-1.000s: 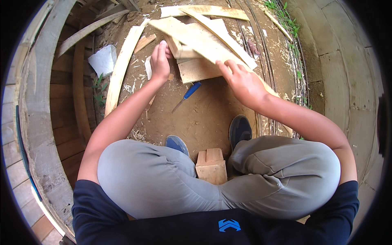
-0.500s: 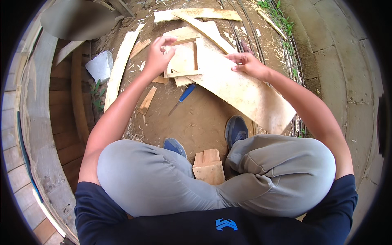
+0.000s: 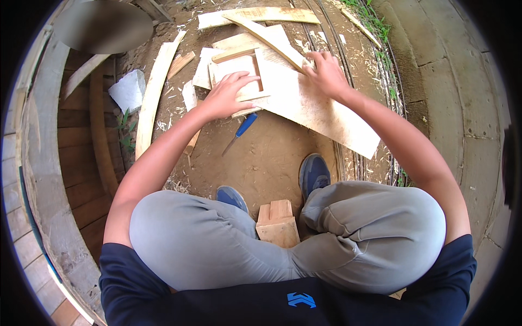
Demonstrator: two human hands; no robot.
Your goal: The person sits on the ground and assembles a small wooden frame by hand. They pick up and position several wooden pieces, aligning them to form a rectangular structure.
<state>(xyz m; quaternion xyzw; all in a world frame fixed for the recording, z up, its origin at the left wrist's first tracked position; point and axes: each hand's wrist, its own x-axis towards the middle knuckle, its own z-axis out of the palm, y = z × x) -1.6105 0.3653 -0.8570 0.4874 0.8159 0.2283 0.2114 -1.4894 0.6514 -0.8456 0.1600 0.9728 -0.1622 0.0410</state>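
Observation:
My left hand (image 3: 224,99) lies with fingers spread over the near left corner of a small rectangular wooden frame (image 3: 259,70). The frame rests on a wide, thin pale wooden board (image 3: 326,119) that slants down to the right. At the board's far edge, my right hand (image 3: 330,77) is closed, thumb on the near side and fingers bent over the edge; the fingertips are partly hidden. Close by the right thumb ends a narrow wooden strip (image 3: 266,39) lying across the board. A blue-handled chisel-like tool (image 3: 246,126) lies on the dirt below the frame.
Long planks lie at the back (image 3: 261,16) and left (image 3: 157,92), among shavings. A white stone block (image 3: 128,91) sits farther left. Between my shoes stands a wooden block (image 3: 277,223). A concrete walkway (image 3: 446,81) runs along the right, past thin rods and grass.
My left hand has come down and spread onto the frame. My right hand has moved up to the board's far edge and closed there. The board has shifted up and left.

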